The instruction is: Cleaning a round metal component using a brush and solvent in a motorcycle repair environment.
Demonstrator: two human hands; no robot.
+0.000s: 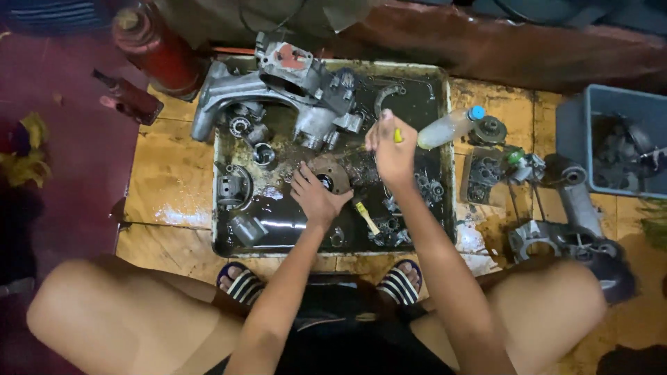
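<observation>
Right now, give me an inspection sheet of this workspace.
Surface: wet, stained wooden floor carrying a shallow tray of dark oily liquid.
Job's things: round metal part in the tray; yellow-handled tool.
Clutter: engine casing, piston, clear bottle, blue bin of parts.
Hands: left hand rests on the round part; right hand grips the tool.
Cables: nothing seen.
Surroundings: red jack, dark red ground.

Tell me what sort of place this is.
Probably a small engine repair workshop, worked on the floor. An oily metal tray holds a grey engine casing and loose parts, the left hand rests on a round metal part, and a red jack stands nearby.
</observation>
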